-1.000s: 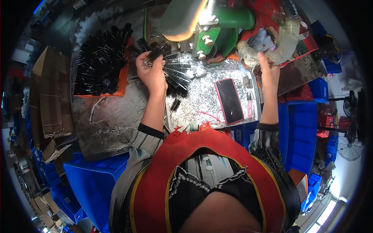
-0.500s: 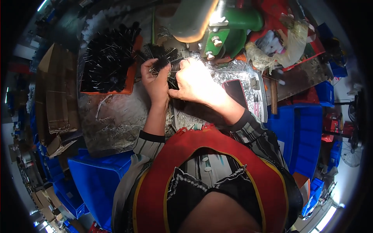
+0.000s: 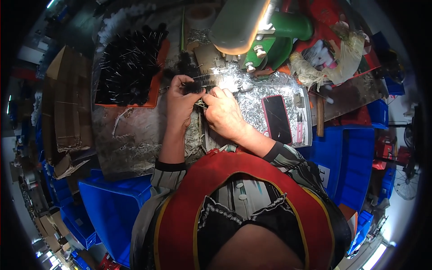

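Note:
Small black bristle brushes with thin wire stems are gripped in my left hand, between thumb and fingers, with the bristles pointing right and away. My right hand is closed at the stem ends, close against the left thumb; its fingertips pinch there, and what exactly lies between them is hidden. More black bristles show just beyond my left fingers. To the left stands an orange bin heaped with black brushes, their wire ends sticking up.
A green machine with bolts and a bright lamp overhangs the bench ahead. Wire scraps litter the shiny tray. A red-edged phone and pens lie right. Blue bins and a cardboard box flank the bench.
My right hand has shifted down and toward me, out of the brightest light. The brushes in my left hand now lie more to the right, and the phone is fully uncovered.

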The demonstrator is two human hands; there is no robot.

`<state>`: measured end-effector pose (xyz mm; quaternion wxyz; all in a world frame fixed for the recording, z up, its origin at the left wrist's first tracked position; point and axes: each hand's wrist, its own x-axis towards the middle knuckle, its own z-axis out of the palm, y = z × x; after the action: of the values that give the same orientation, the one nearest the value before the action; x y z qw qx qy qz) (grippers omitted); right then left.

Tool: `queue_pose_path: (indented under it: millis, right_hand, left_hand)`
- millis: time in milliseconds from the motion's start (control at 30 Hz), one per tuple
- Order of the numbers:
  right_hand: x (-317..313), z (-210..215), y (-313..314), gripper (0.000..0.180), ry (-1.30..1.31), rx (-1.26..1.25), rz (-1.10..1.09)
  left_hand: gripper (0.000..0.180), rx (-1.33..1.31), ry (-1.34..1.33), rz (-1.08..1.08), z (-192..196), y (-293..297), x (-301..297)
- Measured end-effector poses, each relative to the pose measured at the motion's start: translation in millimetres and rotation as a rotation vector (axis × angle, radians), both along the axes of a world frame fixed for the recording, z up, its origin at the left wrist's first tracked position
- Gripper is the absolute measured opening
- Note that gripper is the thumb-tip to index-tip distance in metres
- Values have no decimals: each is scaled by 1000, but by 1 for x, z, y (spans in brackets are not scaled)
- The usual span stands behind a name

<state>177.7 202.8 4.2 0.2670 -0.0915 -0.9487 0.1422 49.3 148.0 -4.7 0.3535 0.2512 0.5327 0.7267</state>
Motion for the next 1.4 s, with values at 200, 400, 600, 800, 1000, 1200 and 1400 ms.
queue_pose_path:
  millis: [200,400,600,800,1000,1200,1400]
  right_hand:
    - [4,5,-13,7,-20,47,-19]
    - [0,9,-23,6,-256,70,-70]
    - [1,-6,-27,7,-264,66,-51]
    - [-1,-10,-20,5,-192,50,-49]
    - [-4,-2,-27,13,-205,-14,-58]
    - [-5,-12,-22,13,-272,32,4]
    - [-3,-20,-22,9,-235,97,9]
  left_hand:
    - [36,4,41,-44,-4,-5,0]
    - [36,150,88,7,12,-9,-9]
    - [35,366,63,143,53,-46,-20]
    - [32,102,674,595,101,-174,-41]
    - [32,-688,782,1023,88,-379,-30]
    - [47,-1677,933,707,20,-460,-27]
    - [42,-507,676,584,53,-231,-48]
